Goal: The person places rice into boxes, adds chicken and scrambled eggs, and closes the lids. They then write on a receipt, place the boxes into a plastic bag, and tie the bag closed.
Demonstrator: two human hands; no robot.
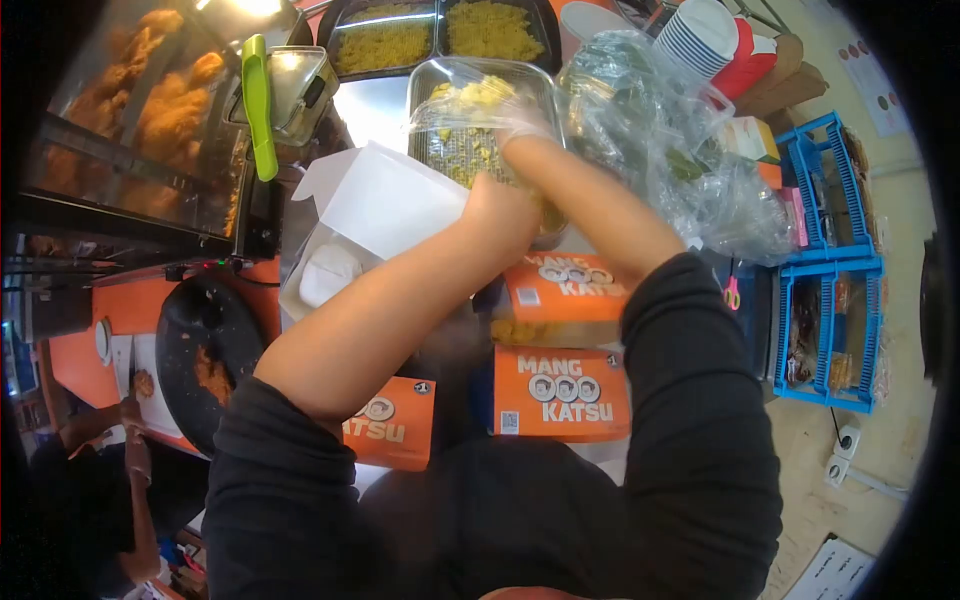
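A clear plastic container (428, 150) with yellow and greenish chopped food stands in front of me, clear film over its far part. My right hand (525, 128) reaches into it over the food; its fingers are blurred, and something thin and clear seems to cover them. Closed at the container's near edge is my left hand (500, 212), its fingertips turned away, so what they hold is hidden. Beneath my left forearm sits an open white box (385, 205) with a rounded white lump (330, 273) inside. Orange printed boxes (562, 392) lie nearer my body.
Black trays (437, 65) of yellow food stand at the back, beside a green-handled utensil (258, 105). Plastic bags (650, 130) and stacked white bowls (697, 38) are right. Left are a fried-food display case (150, 120), a dark round board (185, 350) and a co-worker's hands (132, 425).
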